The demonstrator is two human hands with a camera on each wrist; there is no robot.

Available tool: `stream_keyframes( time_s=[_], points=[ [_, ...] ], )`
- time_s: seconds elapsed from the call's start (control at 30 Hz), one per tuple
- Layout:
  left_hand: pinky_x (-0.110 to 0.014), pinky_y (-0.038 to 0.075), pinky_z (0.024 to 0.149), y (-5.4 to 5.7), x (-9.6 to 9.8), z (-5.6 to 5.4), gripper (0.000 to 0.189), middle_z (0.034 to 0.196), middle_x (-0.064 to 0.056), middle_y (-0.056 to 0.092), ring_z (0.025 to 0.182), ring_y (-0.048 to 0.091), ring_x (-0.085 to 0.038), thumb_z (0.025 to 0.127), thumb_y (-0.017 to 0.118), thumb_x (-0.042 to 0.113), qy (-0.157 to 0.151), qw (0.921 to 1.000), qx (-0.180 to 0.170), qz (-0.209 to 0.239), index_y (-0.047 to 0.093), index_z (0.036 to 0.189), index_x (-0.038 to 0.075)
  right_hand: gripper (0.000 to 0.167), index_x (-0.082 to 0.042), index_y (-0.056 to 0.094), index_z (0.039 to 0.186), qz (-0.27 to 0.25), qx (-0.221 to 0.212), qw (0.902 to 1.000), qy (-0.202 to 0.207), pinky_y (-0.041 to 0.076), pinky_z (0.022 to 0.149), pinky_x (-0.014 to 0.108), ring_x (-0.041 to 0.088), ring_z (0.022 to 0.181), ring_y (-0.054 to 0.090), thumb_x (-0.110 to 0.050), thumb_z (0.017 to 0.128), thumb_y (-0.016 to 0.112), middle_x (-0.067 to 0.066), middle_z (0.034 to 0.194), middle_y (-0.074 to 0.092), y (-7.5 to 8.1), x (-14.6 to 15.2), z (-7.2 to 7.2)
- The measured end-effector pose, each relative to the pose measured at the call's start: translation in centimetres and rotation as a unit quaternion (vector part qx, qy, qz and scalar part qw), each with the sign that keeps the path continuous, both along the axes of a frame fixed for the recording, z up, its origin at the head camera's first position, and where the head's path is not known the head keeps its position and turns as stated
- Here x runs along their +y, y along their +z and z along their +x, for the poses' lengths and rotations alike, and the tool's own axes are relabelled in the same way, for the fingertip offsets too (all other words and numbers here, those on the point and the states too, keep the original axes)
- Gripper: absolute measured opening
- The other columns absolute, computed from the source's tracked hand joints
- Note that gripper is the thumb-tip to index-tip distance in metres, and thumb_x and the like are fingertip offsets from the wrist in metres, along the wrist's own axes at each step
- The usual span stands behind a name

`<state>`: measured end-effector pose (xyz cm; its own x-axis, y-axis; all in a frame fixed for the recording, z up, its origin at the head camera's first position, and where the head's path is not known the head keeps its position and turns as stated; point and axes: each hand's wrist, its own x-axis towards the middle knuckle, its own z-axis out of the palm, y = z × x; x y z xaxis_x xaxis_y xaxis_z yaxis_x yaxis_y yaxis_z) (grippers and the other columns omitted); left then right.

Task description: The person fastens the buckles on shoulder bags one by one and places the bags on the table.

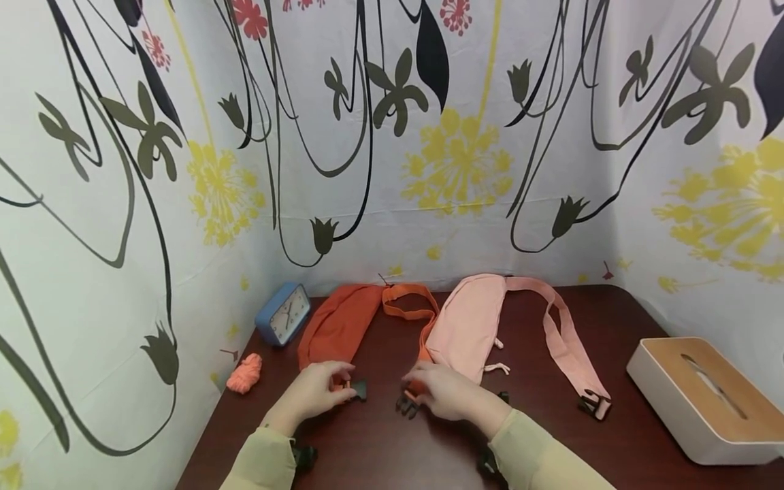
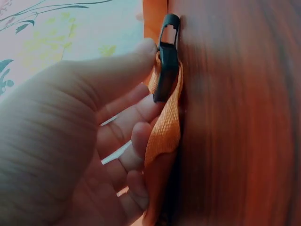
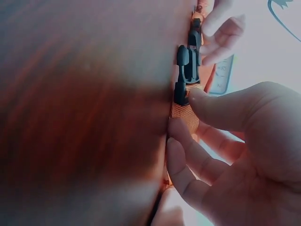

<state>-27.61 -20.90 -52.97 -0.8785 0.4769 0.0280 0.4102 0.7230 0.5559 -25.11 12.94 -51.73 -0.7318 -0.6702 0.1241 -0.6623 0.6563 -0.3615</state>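
Note:
On the dark table lies an orange waist bag [image 1: 338, 320], its strap [image 1: 409, 314] looping off to the right. My left hand [image 1: 314, 395] pinches the black socket half of its buckle [image 1: 359, 390], thumb and fingers close to the tabletop. The left wrist view shows that socket half [image 2: 167, 66] threaded on twisted orange webbing [image 2: 164, 129]. Between my right hand's [image 1: 452, 395] thumb and fingers is the pronged half of the buckle [image 1: 405, 406], its prongs pointing toward the left hand. In the head view a gap separates the two halves.
A pink waist bag [image 1: 468, 316] lies behind the right hand, its strap ending in a black buckle [image 1: 593, 403]. At the left are a blue clock [image 1: 283, 314] and a coral yarn bundle [image 1: 245, 373]. A wood-topped tissue box [image 1: 704, 401] stands at the right.

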Motion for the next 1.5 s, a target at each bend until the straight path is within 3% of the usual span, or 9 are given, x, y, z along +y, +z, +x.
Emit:
stream_keyframes(
  time_s=[0.13,0.4,0.7,1.13,1.5],
  points=[
    [-0.024,0.051,0.071,-0.3,0.0,0.0,0.040,0.103,0.013,0.073,0.073,0.059,0.000,0.099,0.084,0.042,0.006,1.0000,-0.005,0.005,0.077,0.131,0.019,0.028,-0.012,0.078,0.128,-0.007,0.012,0.9999,-0.010,0.054,0.105,0.041,0.015,0.113,0.070,-0.011,0.100,0.080,0.000,0.118,0.071,-0.4,-0.3,-0.2],
    [-0.025,0.050,0.071,-0.8,-0.1,0.1,0.029,0.106,0.011,0.071,0.076,0.059,-0.002,0.098,0.085,0.037,0.020,0.9989,-0.026,0.035,0.079,0.124,0.026,0.021,-0.020,0.078,0.116,-0.066,0.002,0.9976,-0.019,0.053,0.089,0.030,0.005,0.095,0.062,-0.018,0.097,0.085,-0.006,0.105,0.066,-1.7,-0.7,-0.7],
    [-0.026,0.048,0.074,-0.8,-0.4,-0.1,0.026,0.107,0.011,0.068,0.081,0.057,-0.005,0.100,0.083,0.036,-0.002,0.9974,-0.041,0.059,0.079,0.125,0.031,0.018,-0.024,0.077,0.117,-0.151,-0.063,0.9863,-0.017,0.056,0.088,0.027,0.002,0.094,0.066,-0.021,0.100,0.083,-0.010,0.108,0.076,-3.1,-0.2,-0.8],
    [-0.026,0.048,0.073,-1.1,-0.5,0.0,0.030,0.111,0.009,0.070,0.082,0.056,-0.006,0.102,0.081,0.034,-0.013,0.9965,-0.048,0.068,0.078,0.131,0.034,0.020,-0.025,0.080,0.122,-0.150,-0.042,0.9862,-0.054,0.060,0.100,0.037,0.009,0.114,0.073,-0.023,0.103,0.080,-0.007,0.121,0.081,-3.6,-0.7,-0.7],
    [-0.028,0.044,0.072,-1.1,-0.4,0.0,0.027,0.107,0.008,0.066,0.081,0.053,-0.007,0.102,0.081,0.034,-0.015,0.9964,-0.051,0.066,0.079,0.128,0.038,0.014,-0.030,0.081,0.117,-0.193,-0.047,0.9765,-0.085,0.055,0.081,0.026,-0.002,0.088,0.063,-0.027,0.103,0.080,-0.010,0.112,0.081,-4.2,-1.1,-0.7]
  ],
)
